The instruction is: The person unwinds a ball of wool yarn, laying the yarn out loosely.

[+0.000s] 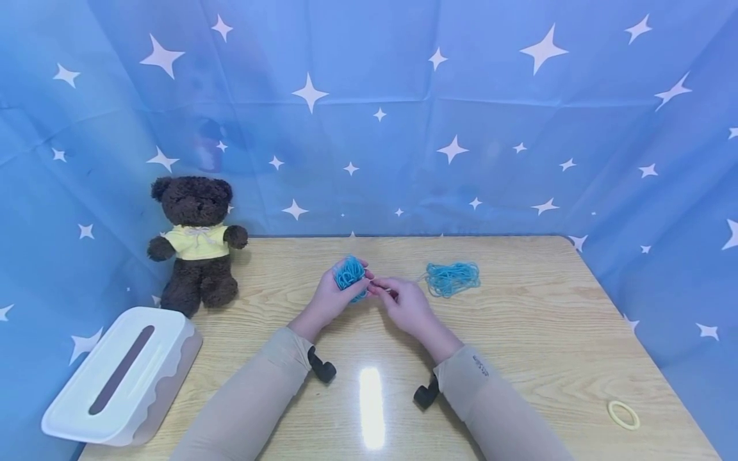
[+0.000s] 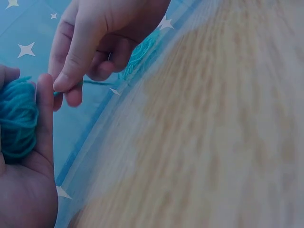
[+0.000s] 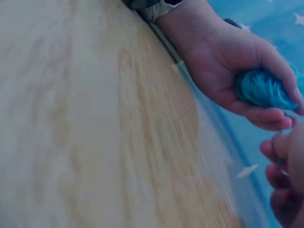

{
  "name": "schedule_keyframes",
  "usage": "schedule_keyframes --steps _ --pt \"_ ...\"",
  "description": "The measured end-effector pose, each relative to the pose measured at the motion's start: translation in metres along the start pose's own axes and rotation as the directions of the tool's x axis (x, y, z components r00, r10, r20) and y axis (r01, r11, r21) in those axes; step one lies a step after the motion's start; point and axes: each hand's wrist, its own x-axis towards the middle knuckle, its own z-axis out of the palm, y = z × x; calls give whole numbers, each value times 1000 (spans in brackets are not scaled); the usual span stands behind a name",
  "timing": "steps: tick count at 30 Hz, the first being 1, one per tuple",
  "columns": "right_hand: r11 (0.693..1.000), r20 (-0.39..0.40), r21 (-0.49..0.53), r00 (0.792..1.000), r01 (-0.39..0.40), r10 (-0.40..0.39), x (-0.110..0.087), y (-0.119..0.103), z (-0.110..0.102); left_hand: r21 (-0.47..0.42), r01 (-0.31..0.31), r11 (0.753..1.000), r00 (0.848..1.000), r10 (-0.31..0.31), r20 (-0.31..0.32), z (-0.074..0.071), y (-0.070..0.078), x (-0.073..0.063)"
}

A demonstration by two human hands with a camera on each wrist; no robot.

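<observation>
In the head view a bundle of teal yarn [image 1: 349, 271] lies in my left hand [image 1: 330, 296], whose fingers and thumb curl round it. Close beside it, my right hand [image 1: 405, 305] pinches a strand of yarn [image 2: 58, 93] between thumb and forefinger, the other fingers folded in. In the right wrist view the wound yarn bundle [image 3: 264, 89] shows between the left thumb and fingers. A looser heap of the same yarn [image 1: 453, 279] rests on the table to the right of my right hand, with a strand running off its left side.
A dark brown teddy bear [image 1: 196, 243] in a yellow top sits at the back left of the wooden table [image 1: 536, 333]. In front of it stands a white tissue box [image 1: 75, 410] with a slot. A pale yellow ring [image 1: 624, 415] lies near the right edge. A blue starry curtain [image 1: 369, 166] hangs behind.
</observation>
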Motion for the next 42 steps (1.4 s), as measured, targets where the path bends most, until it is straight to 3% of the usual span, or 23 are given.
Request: schedule_keyframes --steps 4,10,15,22,29,34,38,42 --pt "999 -68 -35 998 -18 16 1 2 -4 -26 -4 1000 1000 5 14 0 0 0" --pt "996 -149 4 985 -86 86 1 6 -20 -33 6 999 1000 -7 -13 0 1 1" --pt "990 -178 39 974 -135 139 0 14 -35 21 -6 1000 999 7 -46 -1 0 1" --pt "988 -255 56 955 -143 153 -1 29 -51 74 -33 997 997 38 -63 -2 -4 0" --pt "983 -321 53 929 -177 185 -1 40 -64 -6 -24 1000 999 24 -48 -2 -2 -2" --pt "978 -376 -9 907 -210 192 -2 53 -80 65 -17 998 996 23 -91 -2 0 -3" --pt "958 -397 -34 883 -285 249 -5 67 -97 81 -24 996 994 32 -101 -3 0 -3" --pt "935 -432 -40 850 -353 302 -8 80 -110 85 -42 995 987 55 -151 -4 -1 -1"
